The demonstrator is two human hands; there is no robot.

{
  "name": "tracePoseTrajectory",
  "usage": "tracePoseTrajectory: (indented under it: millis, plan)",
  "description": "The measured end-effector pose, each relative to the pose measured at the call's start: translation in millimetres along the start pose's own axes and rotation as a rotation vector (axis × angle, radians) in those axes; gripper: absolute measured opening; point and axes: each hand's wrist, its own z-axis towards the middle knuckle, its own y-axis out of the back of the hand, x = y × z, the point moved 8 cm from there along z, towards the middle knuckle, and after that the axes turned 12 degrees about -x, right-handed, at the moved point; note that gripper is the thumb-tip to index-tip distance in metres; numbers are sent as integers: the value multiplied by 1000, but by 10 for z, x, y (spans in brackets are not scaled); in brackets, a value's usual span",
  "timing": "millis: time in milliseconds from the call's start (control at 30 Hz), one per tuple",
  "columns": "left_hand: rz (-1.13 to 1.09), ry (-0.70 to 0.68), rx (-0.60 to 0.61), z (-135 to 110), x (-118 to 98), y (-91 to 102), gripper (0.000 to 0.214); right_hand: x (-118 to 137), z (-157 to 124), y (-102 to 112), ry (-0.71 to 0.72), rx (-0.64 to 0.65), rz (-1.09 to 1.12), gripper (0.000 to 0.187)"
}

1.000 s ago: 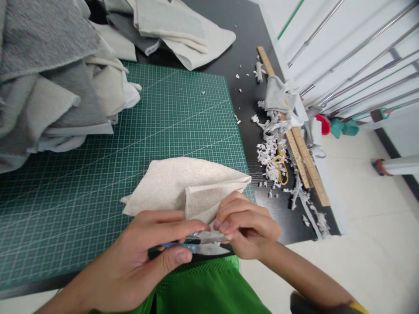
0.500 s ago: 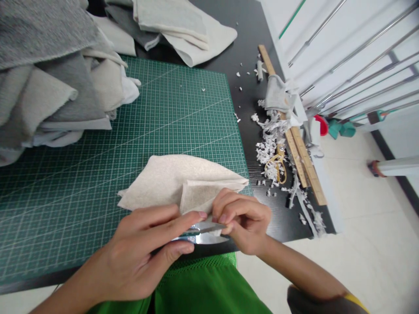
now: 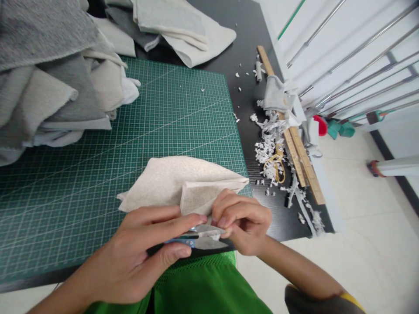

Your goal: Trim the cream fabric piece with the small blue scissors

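Note:
A folded beige fabric piece (image 3: 176, 183) lies on the green cutting mat (image 3: 98, 152) near the table's front edge. My left hand (image 3: 144, 257) is closed around small blue-handled thread snips (image 3: 199, 237), whose steel blades point right. My right hand (image 3: 244, 222) pinches the near edge of the beige fabric right at the blade tips. Both hands meet at the mat's front right corner, above my green garment (image 3: 203, 288).
A heap of grey and cream fabric (image 3: 49, 69) covers the mat's far left. More folded cloth (image 3: 183, 26) lies at the back. On the black table to the right are a wooden ruler (image 3: 291, 131), gold scissors (image 3: 278, 163) and white fabric trimmings (image 3: 268, 144).
The hands and snips have stayed at the fabric's near edge with small shifts. The blades look a little more closed on the edge than half a second ago.

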Motion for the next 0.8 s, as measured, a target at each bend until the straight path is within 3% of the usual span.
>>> tracePoseTrajectory:
  millis: [367,800]
  plan:
    - [22,-34,-40,-11,-26,18,31,8,-7,-3,7,1,5,9]
    - [120,-187,-174,77,-154,42,28,-245,-49,-20,-298,17,217,10]
